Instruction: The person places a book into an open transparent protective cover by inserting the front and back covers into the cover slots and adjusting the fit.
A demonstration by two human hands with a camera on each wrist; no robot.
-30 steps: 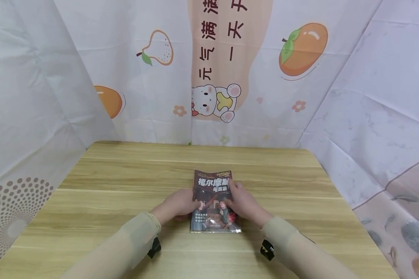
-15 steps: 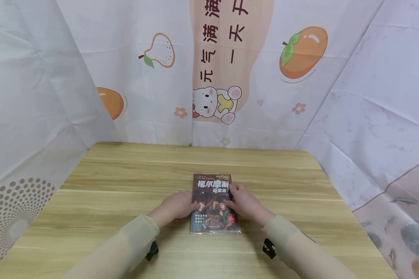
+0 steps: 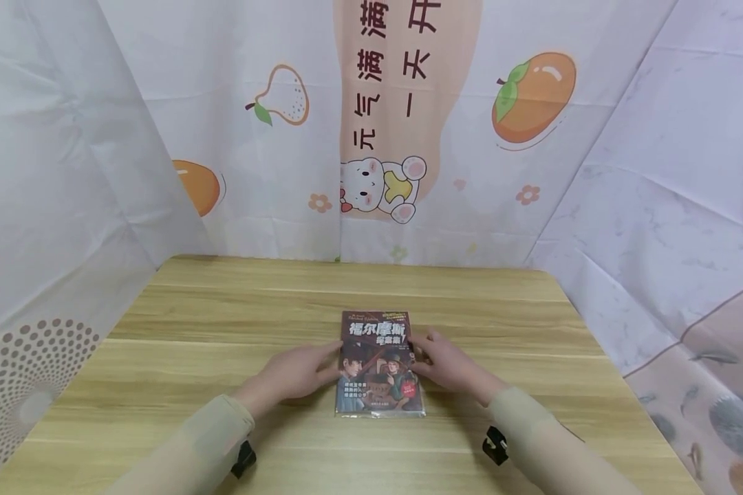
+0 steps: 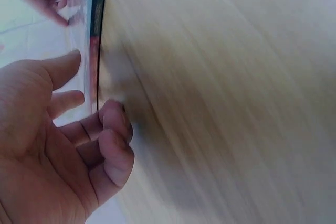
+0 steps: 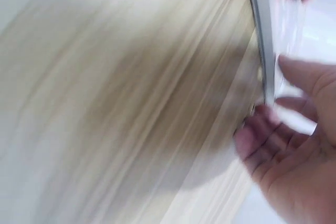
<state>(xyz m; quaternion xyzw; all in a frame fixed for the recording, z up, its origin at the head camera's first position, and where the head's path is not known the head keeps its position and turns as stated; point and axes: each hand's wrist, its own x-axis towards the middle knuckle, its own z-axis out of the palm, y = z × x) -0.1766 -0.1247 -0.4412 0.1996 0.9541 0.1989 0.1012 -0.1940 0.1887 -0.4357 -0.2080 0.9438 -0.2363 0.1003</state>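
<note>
A book [image 3: 379, 364] with a dark red illustrated cover and white Chinese title lies flat on the wooden table, in a glossy clear sleeve. My left hand [image 3: 294, 372] is beside its left edge, fingers loosely bent; in the left wrist view the thumb and fingers stand apart next to the book's spine [image 4: 95, 40]. At the right edge is my right hand [image 3: 448, 364], its fingertips close to the cover's side. The right wrist view shows that hand's thumb and relaxed fingers around the near corner of the book's pale page edge [image 5: 265, 40], not gripping it.
The wooden table [image 3: 241, 295] stretches out around the book on all sides. White printed cloth [image 3: 254, 158] with fruit pictures and lettering hangs along its back, and more cloth hangs at both sides. A black strap mount [image 3: 495, 445] sits at the right wrist.
The book has settled flat, its far end no longer bent up. Both hands have let go, the left drawing away leftward and the right shifting a little rightward; both thumbs have come off the cover.
</note>
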